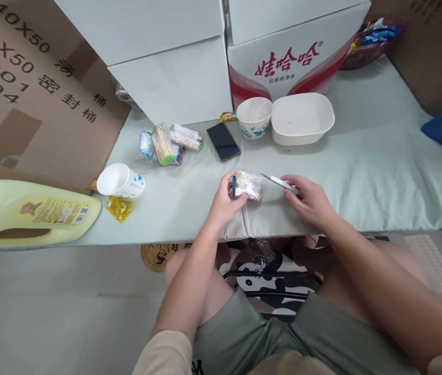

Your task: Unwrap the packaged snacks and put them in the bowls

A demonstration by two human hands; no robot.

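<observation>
My left hand point(225, 204) grips a small bundle wrapped in clear plastic point(249, 186), with blue and yellow print at its left end. The bundle rests at the front of the cloth-covered table. To its right, my right hand point(306, 198) holds a thin knife point(279, 182) with a white handle. The blade's tip points left, close to the bundle's upper right corner. Whether the tip touches the plastic I cannot tell. Behind the bundle lies a dark phone point(223, 141).
Wrapped packets point(164, 145) lie at the back left. A paper cup point(255, 119) and a white rectangular bowl point(303, 122) stand before stacked cartons point(283, 67). At left are another paper cup point(117, 180), a yellow wrapper point(120, 209) and a large pale-yellow jug point(64, 213).
</observation>
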